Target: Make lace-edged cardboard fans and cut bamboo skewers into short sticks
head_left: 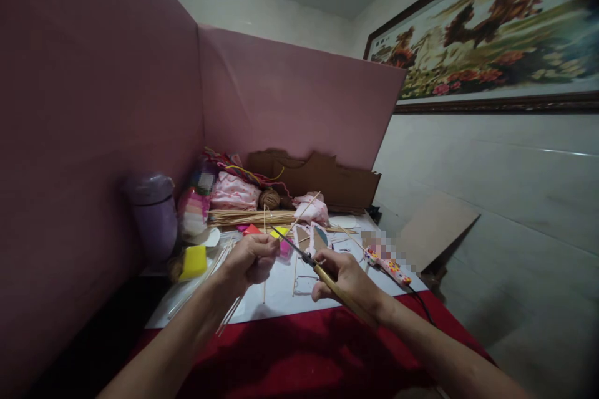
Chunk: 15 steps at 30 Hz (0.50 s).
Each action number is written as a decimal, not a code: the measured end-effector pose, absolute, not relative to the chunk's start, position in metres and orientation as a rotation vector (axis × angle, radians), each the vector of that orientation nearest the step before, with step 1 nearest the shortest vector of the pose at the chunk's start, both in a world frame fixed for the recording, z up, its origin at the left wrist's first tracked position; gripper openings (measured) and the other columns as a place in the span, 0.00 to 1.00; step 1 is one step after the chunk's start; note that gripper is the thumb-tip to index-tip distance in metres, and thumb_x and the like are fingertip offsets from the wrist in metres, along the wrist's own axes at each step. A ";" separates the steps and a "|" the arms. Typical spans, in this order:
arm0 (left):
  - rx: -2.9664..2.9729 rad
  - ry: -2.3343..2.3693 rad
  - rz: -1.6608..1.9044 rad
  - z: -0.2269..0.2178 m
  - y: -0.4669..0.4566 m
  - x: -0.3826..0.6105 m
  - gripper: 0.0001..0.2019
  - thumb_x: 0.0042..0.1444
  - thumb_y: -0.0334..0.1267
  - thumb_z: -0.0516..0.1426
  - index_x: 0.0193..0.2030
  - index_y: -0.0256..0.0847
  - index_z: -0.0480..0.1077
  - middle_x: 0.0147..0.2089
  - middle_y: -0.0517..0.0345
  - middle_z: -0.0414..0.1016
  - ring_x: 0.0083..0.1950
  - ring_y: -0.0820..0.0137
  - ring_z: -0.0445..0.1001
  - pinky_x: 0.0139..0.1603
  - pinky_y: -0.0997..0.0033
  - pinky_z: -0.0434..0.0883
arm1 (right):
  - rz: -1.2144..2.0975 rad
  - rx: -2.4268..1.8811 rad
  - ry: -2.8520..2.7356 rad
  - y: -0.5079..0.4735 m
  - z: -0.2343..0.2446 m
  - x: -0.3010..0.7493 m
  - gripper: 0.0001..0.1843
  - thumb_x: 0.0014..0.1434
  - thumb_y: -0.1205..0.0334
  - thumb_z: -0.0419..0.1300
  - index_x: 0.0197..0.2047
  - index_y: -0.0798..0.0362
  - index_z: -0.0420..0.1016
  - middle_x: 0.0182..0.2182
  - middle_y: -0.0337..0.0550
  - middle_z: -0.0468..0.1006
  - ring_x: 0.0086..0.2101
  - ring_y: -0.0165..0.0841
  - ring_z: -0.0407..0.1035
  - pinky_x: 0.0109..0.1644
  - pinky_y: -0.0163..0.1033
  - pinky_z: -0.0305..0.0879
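Observation:
Closed in a pinch, my left hand (256, 259) grips a thin wooden stick (306, 207) that slants up to the right. My right hand (344, 277) is wrapped round the wooden handle of a narrow-bladed knife (292, 244). Its dark blade points up and left, crossing close to the stick beside my left fingers; whether they touch I cannot tell. Just beyond the blade lies a small frame wrapped in pink-and-white material (312, 238). Another thin stick (264, 290) is below my left hand, on the white sheet.
A bundle of sticks (248, 218), a twine ball (270, 199) and pink cloth (234, 191) lie behind. To the left are a purple lidded container (154, 218) and a yellow block (193, 262). A flower-patterned glue gun (388, 267) with a cord lies right. Cardboard (350, 184) leans behind.

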<state>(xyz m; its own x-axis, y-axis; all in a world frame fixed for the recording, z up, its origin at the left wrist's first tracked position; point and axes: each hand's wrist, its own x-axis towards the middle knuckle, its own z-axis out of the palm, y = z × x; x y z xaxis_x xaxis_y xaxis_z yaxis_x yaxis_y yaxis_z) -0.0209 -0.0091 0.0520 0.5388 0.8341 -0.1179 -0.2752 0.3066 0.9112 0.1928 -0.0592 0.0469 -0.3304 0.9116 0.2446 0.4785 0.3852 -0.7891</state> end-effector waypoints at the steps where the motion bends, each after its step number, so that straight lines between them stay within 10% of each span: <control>1: 0.965 0.640 0.774 0.052 -0.010 -0.021 0.19 0.32 0.38 0.65 0.19 0.39 0.56 0.11 0.72 0.50 0.12 0.86 0.41 0.11 0.83 0.40 | 0.801 -1.177 -1.964 -0.059 0.047 0.194 0.21 0.39 0.53 0.70 0.30 0.53 0.65 0.17 0.27 0.58 0.20 0.24 0.50 0.22 0.30 0.47; 15: 1.085 0.866 1.400 0.042 0.006 -0.020 0.18 0.41 0.48 0.63 0.22 0.36 0.62 0.13 0.71 0.55 0.11 0.86 0.48 0.12 0.83 0.42 | 0.715 -1.422 -1.834 -0.040 0.030 0.193 0.21 0.45 0.46 0.64 0.36 0.54 0.71 0.20 0.35 0.69 0.21 0.28 0.61 0.24 0.32 0.54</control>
<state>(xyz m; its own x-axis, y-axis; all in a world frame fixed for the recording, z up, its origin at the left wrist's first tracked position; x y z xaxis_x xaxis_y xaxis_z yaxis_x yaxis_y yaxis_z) -0.0197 0.0064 0.0421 0.0311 0.9898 0.1387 -0.3181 -0.1218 0.9402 0.1926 -0.0400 0.0302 -0.1539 0.9694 0.1914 0.5838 0.2455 -0.7739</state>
